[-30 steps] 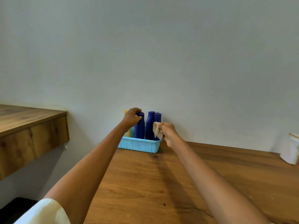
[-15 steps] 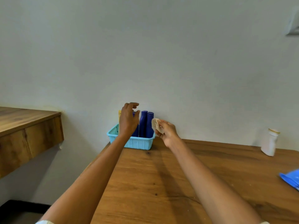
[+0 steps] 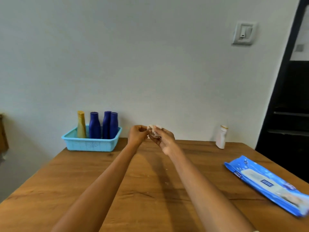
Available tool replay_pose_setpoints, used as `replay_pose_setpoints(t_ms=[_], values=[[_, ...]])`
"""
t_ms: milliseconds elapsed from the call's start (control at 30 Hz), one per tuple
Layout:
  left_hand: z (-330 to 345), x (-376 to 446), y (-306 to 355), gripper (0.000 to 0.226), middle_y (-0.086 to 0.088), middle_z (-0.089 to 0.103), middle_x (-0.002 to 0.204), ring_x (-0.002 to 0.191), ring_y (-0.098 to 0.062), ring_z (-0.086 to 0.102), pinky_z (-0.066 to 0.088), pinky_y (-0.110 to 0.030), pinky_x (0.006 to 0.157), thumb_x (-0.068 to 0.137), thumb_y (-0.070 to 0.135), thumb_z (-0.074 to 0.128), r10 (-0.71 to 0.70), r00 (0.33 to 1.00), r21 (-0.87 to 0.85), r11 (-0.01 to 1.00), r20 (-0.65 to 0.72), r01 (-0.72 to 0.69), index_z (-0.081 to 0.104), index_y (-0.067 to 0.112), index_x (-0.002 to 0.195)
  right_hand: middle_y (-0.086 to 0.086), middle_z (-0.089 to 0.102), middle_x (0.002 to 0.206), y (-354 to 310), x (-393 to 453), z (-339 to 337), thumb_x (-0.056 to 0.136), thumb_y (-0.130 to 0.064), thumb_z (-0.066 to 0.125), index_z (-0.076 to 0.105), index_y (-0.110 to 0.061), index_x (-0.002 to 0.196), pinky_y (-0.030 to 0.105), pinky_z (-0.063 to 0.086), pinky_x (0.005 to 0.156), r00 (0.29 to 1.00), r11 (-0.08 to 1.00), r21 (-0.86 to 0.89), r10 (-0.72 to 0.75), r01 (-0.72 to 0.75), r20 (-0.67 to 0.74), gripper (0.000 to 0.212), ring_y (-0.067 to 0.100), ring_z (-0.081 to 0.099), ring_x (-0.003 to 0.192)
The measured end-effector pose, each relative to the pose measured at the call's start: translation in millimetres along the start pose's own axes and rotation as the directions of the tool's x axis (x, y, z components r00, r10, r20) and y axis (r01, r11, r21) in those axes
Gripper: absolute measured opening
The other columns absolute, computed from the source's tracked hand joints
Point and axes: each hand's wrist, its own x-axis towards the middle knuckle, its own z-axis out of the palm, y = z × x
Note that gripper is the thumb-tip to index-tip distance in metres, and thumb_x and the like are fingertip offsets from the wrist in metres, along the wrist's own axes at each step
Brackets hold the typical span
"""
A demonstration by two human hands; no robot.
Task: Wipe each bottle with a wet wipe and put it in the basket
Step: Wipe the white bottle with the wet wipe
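Both hands up over the middle of the wooden desk (image 3: 83, 178) now, well clear of its edges, with a wide bare stretch of grained brown top between the forearms and the near side. The left hand (image 3: 137, 135) pinches one side of the crumpled, pale wet wipe (image 3: 154, 130); the right hand (image 3: 163, 139) cradles it, fingers (image 3: 155, 137) curled round the wad. Back left, right at the desk's far corner against the wall, sits the light blue perforated plastic basket (image 3: 91, 144), holding three glossy dark blue bottles (image 3: 94, 125) and a slim tan bottle (image 3: 81, 124), all upright. Far right, near the wall, one white bottle (image 3: 221, 137) stands alone on the desk. The shiny blue wipe pack (image 3: 269, 183) lies flat by the right edge. Half a second ago the left hand hovered at the basket; it has pulled away to meet the wipe.
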Motion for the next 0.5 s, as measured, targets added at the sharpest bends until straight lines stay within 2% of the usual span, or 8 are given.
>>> replay_pose_setpoints(t_ms=[67, 167, 233, 333, 433, 500], values=[[30, 1, 1, 0.011, -0.004, 0.065, 0.073, 0.067, -0.017, 0.059, 0.054, -0.035, 0.071, 0.086, 0.001, 0.062, -0.004, 0.997, 0.002, 1.0, 0.075, 0.004, 0.068, 0.01, 0.087, 0.012, 0.067, 0.092, -13, 0, -27, 0.085, 0.001, 0.063, 0.065, -0.003, 0.097, 0.026, 0.058, 0.076, 0.998, 0.999, -0.034, -0.044, 0.043, -0.039, 0.013, 0.02, 0.065, 0.082], [80, 2, 5, 0.029, -0.006, 0.065, 0.092, 0.081, -0.016, 0.058, 0.052, -0.032, 0.069, 0.088, -0.008, 0.049, 0.027, 0.989, -0.033, 0.999, 0.145, -0.023, 0.067, 0.01, 0.101, 0.008, 0.067, 0.086, -34, 2, -70, 0.084, 0.006, 0.062, 0.066, -0.003, 0.1, 0.02, 0.057, 0.066, 0.957, 0.982, -0.07, -0.185, 0.173, -0.223, 0.018, 0.019, 0.066, 0.078], [117, 4, 10, 0.026, -0.007, 0.063, 0.103, 0.09, -0.017, 0.058, 0.052, -0.031, 0.074, 0.091, 0.0, 0.052, 0.047, 0.991, -0.078, 0.996, 0.125, -0.037, 0.064, 0.012, 0.111, 0.006, 0.067, 0.082, -51, 6, -101, 0.087, 0.007, 0.058, 0.066, -0.003, 0.102, 0.017, 0.056, 0.061, 0.894, 0.954, -0.094, -0.298, 0.283, -0.336, 0.02, 0.014, 0.065, 0.07], [175, 8, 21, 0.029, -0.008, 0.062, 0.111, 0.099, -0.018, 0.058, 0.05, -0.031, 0.085, 0.09, 0.014, 0.06, 0.072, 0.986, -0.107, 0.993, 0.153, -0.056, 0.058, 0.011, 0.119, 0.005, 0.067, 0.075, -81, 17, -146, 0.088, 0.009, 0.052, 0.065, -0.001, 0.101, 0.02, 0.053, 0.061, 0.774, 0.884, -0.161, -0.462, 0.438, -0.432, 0.021, 0.008, 0.063, 0.06], [233, 18, 33, 0.042, -0.009, 0.061, 0.118, 0.108, -0.02, 0.057, 0.045, -0.028, 0.09, 0.087, 0.019, 0.065, 0.109, 0.97, -0.056, 0.993, 0.215, -0.1, 0.054, 0.006, 0.126, 0.007, 0.068, 0.081, -110, 34, -194, 0.086, 0.007, 0.056, 0.069, -0.007, 0.097, 0.019, 0.054, 0.06, 0.653, 0.852, -0.237, -0.513, 0.466, -0.558, 0.022, 0.012, 0.064, 0.066], [266, 27, 38, 0.051, -0.011, 0.058, 0.125, 0.114, -0.023, 0.054, 0.043, -0.03, 0.094, 0.086, 0.022, 0.067, 0.138, 0.953, -0.005, 0.99, 0.268, -0.142, 0.05, 0.005, 0.131, 0.004, 0.067, 0.089, -124, 46, -227, 0.087, 0.005, 0.057, 0.069, -0.009, 0.099, 0.017, 0.054, 0.062, 0.621, 0.869, -0.258, -0.484, 0.422, -0.617, 0.022, 0.013, 0.065, 0.075]])
